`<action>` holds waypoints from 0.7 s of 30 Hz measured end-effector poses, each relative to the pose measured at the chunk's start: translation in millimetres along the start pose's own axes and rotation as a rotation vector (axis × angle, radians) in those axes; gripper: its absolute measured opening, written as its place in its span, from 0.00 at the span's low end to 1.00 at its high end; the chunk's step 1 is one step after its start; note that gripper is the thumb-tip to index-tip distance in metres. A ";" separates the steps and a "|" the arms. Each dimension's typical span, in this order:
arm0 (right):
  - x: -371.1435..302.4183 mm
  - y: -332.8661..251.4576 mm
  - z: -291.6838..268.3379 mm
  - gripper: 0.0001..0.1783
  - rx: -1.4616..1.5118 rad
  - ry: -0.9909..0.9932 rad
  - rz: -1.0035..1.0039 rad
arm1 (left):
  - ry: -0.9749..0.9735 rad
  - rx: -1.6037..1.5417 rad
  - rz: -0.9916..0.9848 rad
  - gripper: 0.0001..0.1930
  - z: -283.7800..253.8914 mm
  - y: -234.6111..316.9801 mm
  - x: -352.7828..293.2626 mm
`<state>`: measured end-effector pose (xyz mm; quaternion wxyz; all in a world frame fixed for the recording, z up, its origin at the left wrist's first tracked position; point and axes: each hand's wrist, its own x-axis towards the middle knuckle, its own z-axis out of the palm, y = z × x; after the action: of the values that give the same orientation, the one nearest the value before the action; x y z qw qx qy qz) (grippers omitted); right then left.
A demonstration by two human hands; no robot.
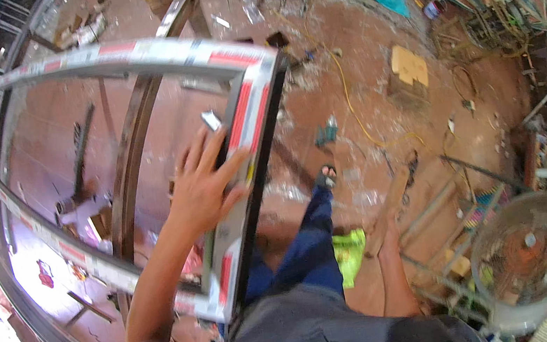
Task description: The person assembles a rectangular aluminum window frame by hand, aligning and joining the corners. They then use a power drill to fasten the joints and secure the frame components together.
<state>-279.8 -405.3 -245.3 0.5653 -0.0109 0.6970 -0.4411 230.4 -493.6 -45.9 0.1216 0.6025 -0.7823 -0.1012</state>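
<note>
A metal window or door frame (pixel 258 113), its faces covered in white and red film, lies raised above the floor on my left. My left hand (pixel 196 186) rests on its near side bar, fingers spread, with the thumb side against the inner edge. A small silvery piece (pixel 211 119) shows just beyond the fingertips; I cannot tell whether the hand touches it. My right hand (pixel 389 233) hangs low at my right side, away from the frame. Its fingers are too unclear to read, and a brown board-like strip (pixel 398 188) appears just past it.
Dark metal beams (pixel 134 160) run under the frame. A large round fan (pixel 528 242) stands at right beside metal bars (pixel 434 207). A yellow cable (pixel 350 99) crosses the floor near a yellow-topped stool (pixel 408 69). A bright green bag (pixel 351 257) lies near my legs.
</note>
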 end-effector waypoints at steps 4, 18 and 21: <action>-188.3 -24.3 33.2 0.27 -0.051 -0.121 0.046 | 0.065 -0.121 0.270 0.17 7.4 10.4 -6.5; -528.2 18.2 69.0 0.35 -0.274 -0.208 0.422 | 0.008 -0.302 0.707 0.25 3.9 3.0 -37.4; -531.3 36.1 81.8 0.35 -0.150 -0.124 0.482 | -0.256 -0.222 0.670 0.27 -10.3 12.1 -36.5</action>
<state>-5.4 -159.5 148.0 0.6932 0.0868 0.6743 -0.2393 231.4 -455.3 -34.9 0.1137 0.2790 -0.9291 -0.2144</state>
